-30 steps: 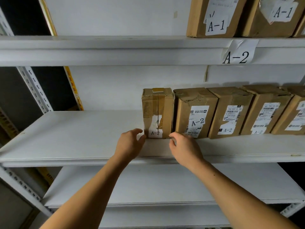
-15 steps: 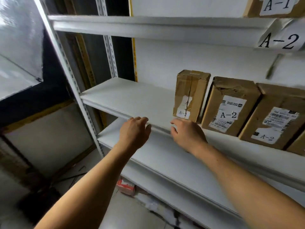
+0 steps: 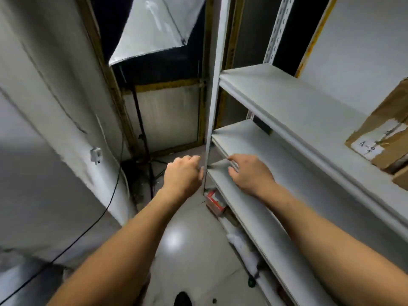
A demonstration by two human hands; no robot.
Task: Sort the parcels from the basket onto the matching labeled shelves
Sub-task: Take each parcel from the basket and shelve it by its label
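Observation:
A brown cardboard parcel (image 3: 385, 133) with a white A-2 label stands on the upper white shelf (image 3: 293, 102) at the right edge of the view, partly cut off. My left hand (image 3: 182, 176) hovers by the rack's front post, fingers loosely curled, holding nothing. My right hand (image 3: 250, 173) is over the corner of the lower shelf (image 3: 265, 151), fingers apart and empty. Both hands are well away from the parcel. No basket is in view.
The rack's white front post (image 3: 213, 96) stands between my hands. A red and white box (image 3: 215, 200) lies on the floor under the rack. A softbox light (image 3: 154, 27) on a black stand (image 3: 143, 138) fills the corner. A wall (image 3: 44, 107) with a black cable runs on the left.
My view has swung left and down, away from the row of A-2 parcels. Both hands have let go of the parcel and drawn back from the shelf, empty.

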